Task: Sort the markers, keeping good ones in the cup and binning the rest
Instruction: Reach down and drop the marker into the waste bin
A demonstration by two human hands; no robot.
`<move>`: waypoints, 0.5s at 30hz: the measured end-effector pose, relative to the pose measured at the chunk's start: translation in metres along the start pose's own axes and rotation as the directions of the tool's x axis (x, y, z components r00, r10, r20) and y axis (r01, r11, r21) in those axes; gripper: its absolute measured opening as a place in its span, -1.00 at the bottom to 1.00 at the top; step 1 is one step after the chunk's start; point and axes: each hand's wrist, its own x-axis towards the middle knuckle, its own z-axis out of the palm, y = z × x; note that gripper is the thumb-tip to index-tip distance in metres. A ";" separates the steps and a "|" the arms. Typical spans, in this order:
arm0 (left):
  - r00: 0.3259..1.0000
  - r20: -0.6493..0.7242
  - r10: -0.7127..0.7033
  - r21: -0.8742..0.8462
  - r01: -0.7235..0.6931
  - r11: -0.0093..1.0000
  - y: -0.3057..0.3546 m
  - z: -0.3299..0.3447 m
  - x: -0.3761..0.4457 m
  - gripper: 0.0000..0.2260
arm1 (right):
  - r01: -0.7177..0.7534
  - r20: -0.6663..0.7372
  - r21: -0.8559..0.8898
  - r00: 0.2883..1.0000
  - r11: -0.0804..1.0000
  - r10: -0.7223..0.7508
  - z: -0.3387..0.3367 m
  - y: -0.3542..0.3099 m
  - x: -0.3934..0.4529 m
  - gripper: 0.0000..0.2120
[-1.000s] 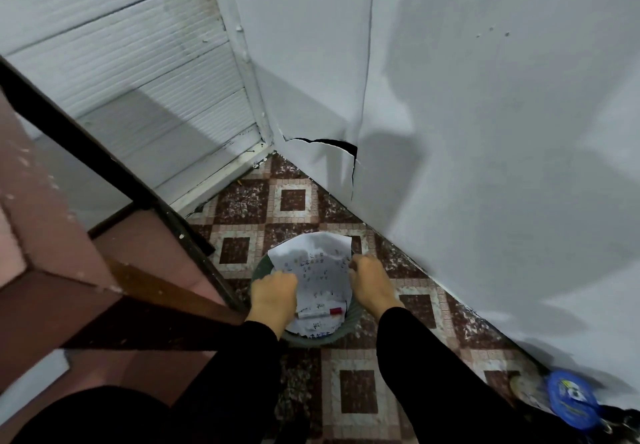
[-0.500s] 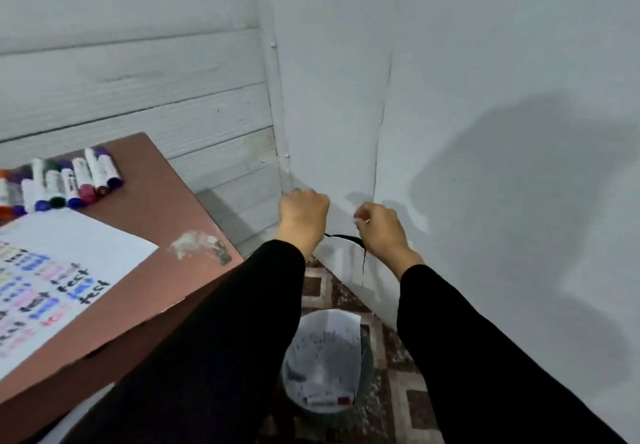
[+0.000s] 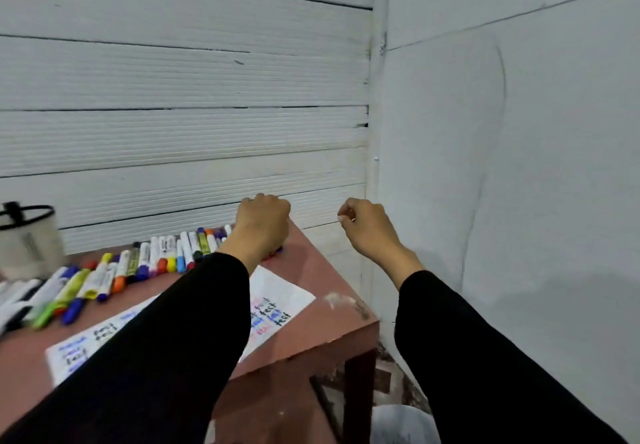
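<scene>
Many markers (image 3: 138, 267) lie rowed on the red-brown table (image 3: 322, 270), cup (image 3: 27, 239) at nine o'clock, bin (image 3: 401, 423) at five, as both hands, left hand (image 3: 263, 225) and right hand (image 3: 367, 225), curled and holding nothing, have risen from the bin, so another marker is likely tested next.

Reddish table (image 3: 311, 281) with markers (image 3: 149, 260), paper sheet (image 3: 284, 296), cup (image 3: 29, 239).

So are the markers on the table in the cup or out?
Out: the markers lie in a row on the table, beside the cup.
</scene>
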 end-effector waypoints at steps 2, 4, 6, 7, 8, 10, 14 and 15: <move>0.998 0.058 0.006 -0.085 -0.001 0.996 -0.043 0.013 -0.018 -0.79 | 0.062 0.077 -0.003 0.995 0.998 -0.061 0.026 -0.030 -0.001 -0.87; 0.987 0.156 0.034 -0.218 0.000 0.976 -0.087 0.031 -0.040 -0.80 | 0.122 0.161 0.012 0.979 0.992 -0.122 0.057 -0.058 -0.006 -0.91; 0.970 0.233 0.073 -0.351 0.013 0.936 -0.119 0.045 -0.060 -0.77 | 0.159 0.213 0.015 0.964 0.987 -0.158 0.082 -0.072 -0.008 -0.94; 0.961 0.260 0.093 -0.391 0.016 0.920 -0.131 0.053 -0.068 -0.70 | 0.174 0.221 -0.005 0.960 0.985 -0.169 0.097 -0.072 -0.004 -0.93; 0.951 0.288 0.112 -0.406 0.015 0.914 -0.140 0.060 -0.077 -0.63 | 0.172 0.227 -0.028 0.961 0.985 -0.161 0.109 -0.073 0.001 -0.88; 0.929 0.343 0.140 -0.364 -0.006 0.931 -0.152 0.075 -0.090 -0.51 | 0.137 0.224 -0.030 0.966 0.990 -0.126 0.127 -0.070 0.013 -0.81; 0.927 0.339 0.160 -0.314 -0.049 0.948 -0.163 0.100 -0.105 -0.44 | 0.015 0.122 -0.017 0.992 1.000 -0.012 0.150 -0.068 0.039 -0.79; 0.933 0.322 0.160 -0.326 -0.049 0.944 -0.164 0.105 -0.105 -0.45 | -0.018 0.104 -0.012 0.994 1.000 0.019 0.154 -0.067 0.044 -0.78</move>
